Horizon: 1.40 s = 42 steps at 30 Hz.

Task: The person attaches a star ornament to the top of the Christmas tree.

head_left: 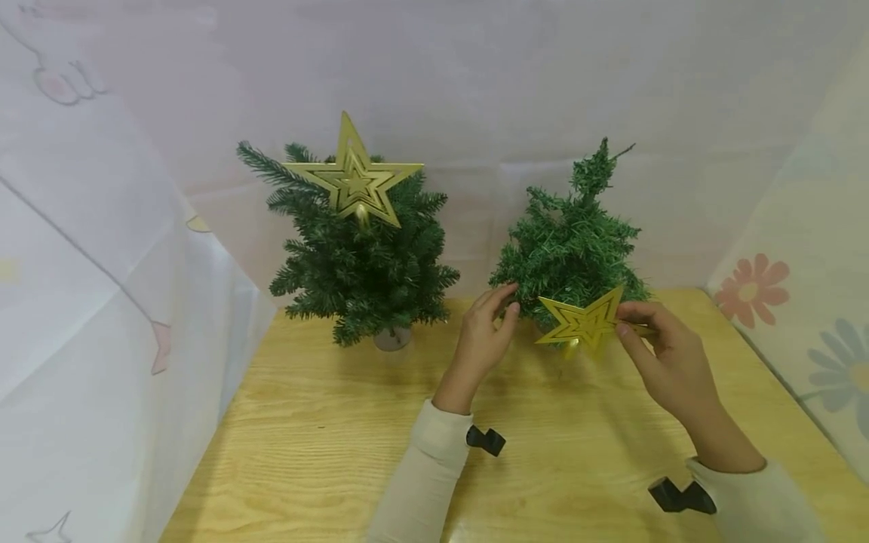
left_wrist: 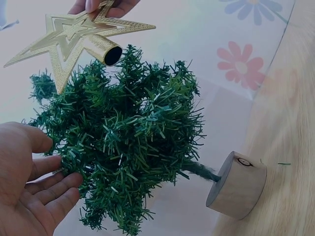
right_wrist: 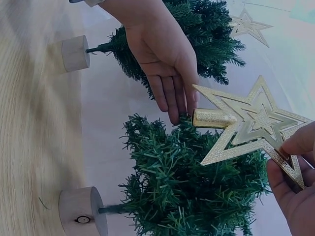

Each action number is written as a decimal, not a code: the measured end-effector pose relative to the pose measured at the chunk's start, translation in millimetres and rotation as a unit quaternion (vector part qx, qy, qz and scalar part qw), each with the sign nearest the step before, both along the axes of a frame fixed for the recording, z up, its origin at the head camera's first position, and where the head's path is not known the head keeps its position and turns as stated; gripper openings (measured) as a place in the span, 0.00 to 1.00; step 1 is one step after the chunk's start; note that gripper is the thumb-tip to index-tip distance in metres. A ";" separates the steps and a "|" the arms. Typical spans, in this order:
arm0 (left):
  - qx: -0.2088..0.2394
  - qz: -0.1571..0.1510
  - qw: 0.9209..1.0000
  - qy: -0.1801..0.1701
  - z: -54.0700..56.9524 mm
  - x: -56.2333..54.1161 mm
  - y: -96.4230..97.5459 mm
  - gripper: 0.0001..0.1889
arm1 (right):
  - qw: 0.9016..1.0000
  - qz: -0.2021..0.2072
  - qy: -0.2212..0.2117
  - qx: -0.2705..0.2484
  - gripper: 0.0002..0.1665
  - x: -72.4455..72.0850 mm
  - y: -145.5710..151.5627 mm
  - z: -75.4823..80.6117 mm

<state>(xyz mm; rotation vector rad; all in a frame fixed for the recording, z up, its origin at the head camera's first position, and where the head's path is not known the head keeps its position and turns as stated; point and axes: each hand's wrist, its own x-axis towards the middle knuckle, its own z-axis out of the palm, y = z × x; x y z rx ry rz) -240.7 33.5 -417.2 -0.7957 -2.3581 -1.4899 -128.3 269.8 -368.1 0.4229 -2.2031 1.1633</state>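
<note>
My right hand (head_left: 668, 354) pinches one point of a gold star tree topper (head_left: 582, 320) between thumb and fingers. The star has nested cut-out outlines and a short hollow tube (left_wrist: 106, 50) at its base. It is held in front of the small green Christmas tree (head_left: 573, 241) on the right. My left hand (head_left: 483, 332) is at that tree's left side, fingers loosely extended, fingertips right at the branches in the left wrist view. The tree stands on a round wooden base (left_wrist: 237, 184), which the star mostly hides in the head view.
A fuller, darker tree (head_left: 366, 264) stands to the left on the wooden table (head_left: 319, 452), with another gold star (head_left: 356, 181) at its top. Pale printed cloth (head_left: 475, 90) hangs behind and at both sides. Small green bits (right_wrist: 44, 203) lie near the right tree's base.
</note>
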 end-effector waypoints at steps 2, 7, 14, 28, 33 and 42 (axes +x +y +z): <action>0.001 -0.001 1.000 0.001 0.4 -0.2 -0.4 0.22 | 1.000 0.000 0.001 -0.005 0.17 -0.8 0.0 1.4; -0.003 -0.001 1.000 -0.002 1.1 0.4 -2.4 0.23 | 1.000 -0.008 0.006 0.000 0.16 -4.1 0.3 4.8; 0.000 -0.002 1.000 0.007 0.6 0.2 -2.7 0.23 | 1.000 -0.018 0.016 -0.002 0.14 -10.1 1.8 12.1; 0.006 -0.012 1.000 0.011 2.3 1.0 -1.9 0.24 | 1.000 -0.029 0.011 -0.008 0.13 -11.8 3.7 29.9; 0.007 -0.015 1.000 0.008 3.3 0.8 -2.2 0.24 | 0.999 -0.019 0.025 -0.016 0.13 -12.6 3.3 35.8; 0.010 -0.017 1.000 0.009 1.9 0.1 -3.0 0.24 | 0.999 -0.018 0.014 -0.036 0.13 -10.4 -0.2 40.6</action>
